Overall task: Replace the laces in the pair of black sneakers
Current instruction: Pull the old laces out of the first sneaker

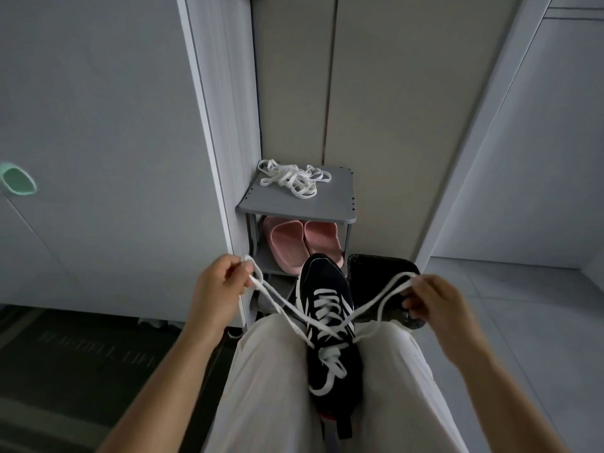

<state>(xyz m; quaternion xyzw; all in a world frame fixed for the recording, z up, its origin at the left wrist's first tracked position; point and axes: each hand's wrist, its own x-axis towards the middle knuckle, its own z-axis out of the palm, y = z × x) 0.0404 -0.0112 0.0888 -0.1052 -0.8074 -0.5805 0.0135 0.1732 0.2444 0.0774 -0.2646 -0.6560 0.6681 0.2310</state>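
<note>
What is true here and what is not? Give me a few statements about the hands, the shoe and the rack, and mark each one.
1. The left hand and right hand each pinch the white lace of the black sneaker. True.
2. A heap of loose laces lies on top of the grey rack. True.
3. The sneaker stands on that rack. False: it lies between the person's legs.
4. The slippers in the rack are blue. False: they are pink.
</note>
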